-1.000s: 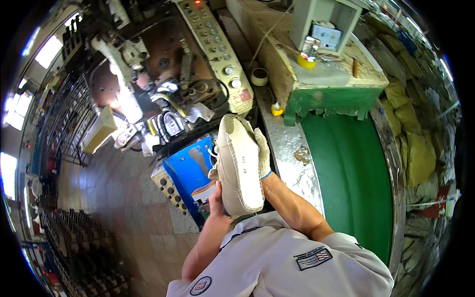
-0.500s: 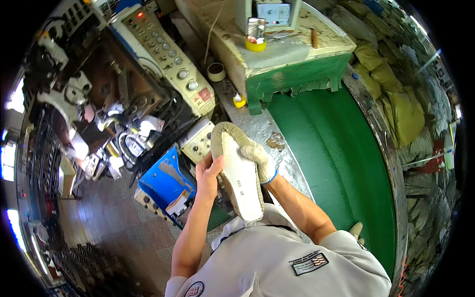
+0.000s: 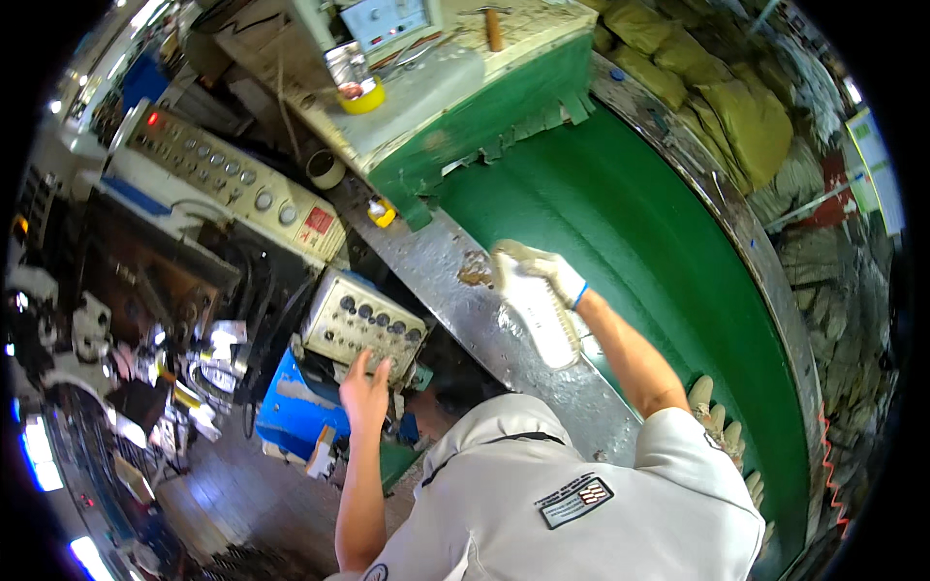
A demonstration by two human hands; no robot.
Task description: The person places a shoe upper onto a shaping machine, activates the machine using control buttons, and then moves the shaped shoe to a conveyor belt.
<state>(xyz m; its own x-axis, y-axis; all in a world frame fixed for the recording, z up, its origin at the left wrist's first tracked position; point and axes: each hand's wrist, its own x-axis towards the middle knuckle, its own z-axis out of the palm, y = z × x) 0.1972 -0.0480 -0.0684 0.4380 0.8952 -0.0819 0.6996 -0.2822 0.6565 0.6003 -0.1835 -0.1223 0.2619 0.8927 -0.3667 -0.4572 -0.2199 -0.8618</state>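
Just off the centre, toward four o'clock, can see the pale shoe (image 3: 542,315) clamped in the gloved right hand (image 3: 557,273), with the sole facing up and the lower end pointing to five o'clock. Seems placed over the metal ledge (image 3: 441,281), beside the green belt (image 3: 581,194); cannot tell about touching or hanging above. Half a second ago, was held between both hands; now is held by the right one alone. At about half past seven, can see the bare left hand (image 3: 365,395), with fingers apart and holding nothing visible, beside the control box (image 3: 373,334) and the blue tray (image 3: 286,416); cannot tell about contact. Farther out, at four o'clock, can notice other shoes (image 3: 699,392) along the belt. As a judgement, leaves the support of the shoe wholly to the right hand and makes the left one free.
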